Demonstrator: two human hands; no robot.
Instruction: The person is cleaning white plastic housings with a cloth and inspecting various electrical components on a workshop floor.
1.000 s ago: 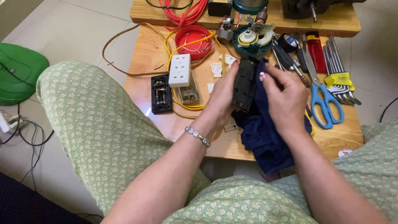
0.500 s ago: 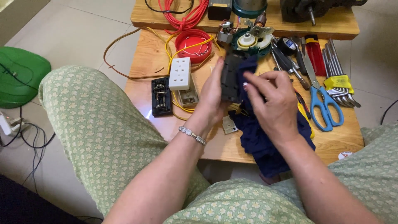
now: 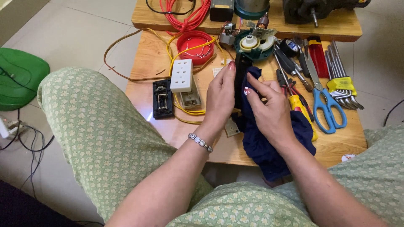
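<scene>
My left hand (image 3: 219,97) holds a flat black plastic part (image 3: 240,80) upright on edge over the low wooden table (image 3: 176,130). My right hand (image 3: 269,111) presses a dark blue cloth (image 3: 269,147) against the part's right face, fingers pinched on the fabric. The cloth drapes down over the table's near edge. Most of the black part is hidden between the two hands.
A white socket block (image 3: 181,75), an open black socket base (image 3: 162,99), yellow wire (image 3: 185,110) and a red lid (image 3: 195,46) lie left of the hands. To the right are blue scissors (image 3: 326,105), screwdrivers (image 3: 294,71) and hex keys (image 3: 341,75). A green disc (image 3: 19,77) lies on the floor.
The black part was turned from face-up to edge-on. Both hands shifted slightly left and nearer, and my right hand moved down along the part with the cloth.
</scene>
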